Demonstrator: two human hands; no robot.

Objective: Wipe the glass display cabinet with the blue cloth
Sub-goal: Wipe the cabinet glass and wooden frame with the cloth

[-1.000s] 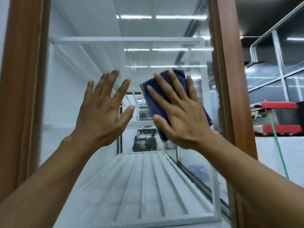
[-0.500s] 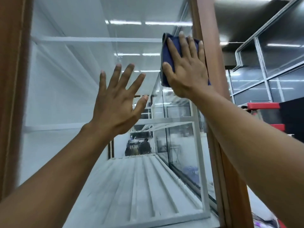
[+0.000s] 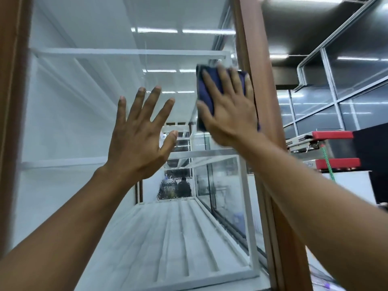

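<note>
**A:** The right hand (image 3: pixel 231 114) is up high on the glass display cabinet (image 3: pixel 84 122), fingers flat and spread. It's pressing the blue cloth (image 3: pixel 206 85) against the pane.

**B:** The cloth is folded into a dark pad and shows above and left of those fingers. It sits hard up against the brown wooden post (image 3: pixel 256 59) on the pane's right edge.

**A:** And the left hand (image 3: pixel 140 139)?

**B:** It's open with the fingers fanned and the palm facing the glass, lower and left of the cloth. It's holding nothing, and I can't tell whether it actually touches the pane.

**A:** So what's boxing them in?

**B:** The post is tight on the right, and another wooden upright (image 3: pixel 10 122) stands at the far left. Strip-light reflections (image 3: pixel 168 30) streak the upper glass.

**A:** Behind the pane a white ribbed shelf (image 3: pixel 168 238) runs away below both arms, with a white frame bar (image 3: pixel 126 51) crossing above the hands.

**B:** Past the post on the right there are two red pads (image 3: pixel 332 135), one above the other. A green cord (image 3: pixel 327 164) hangs between them. A grey glazed partition (image 3: pixel 357 80) stands behind, well apart from the hands.
</note>
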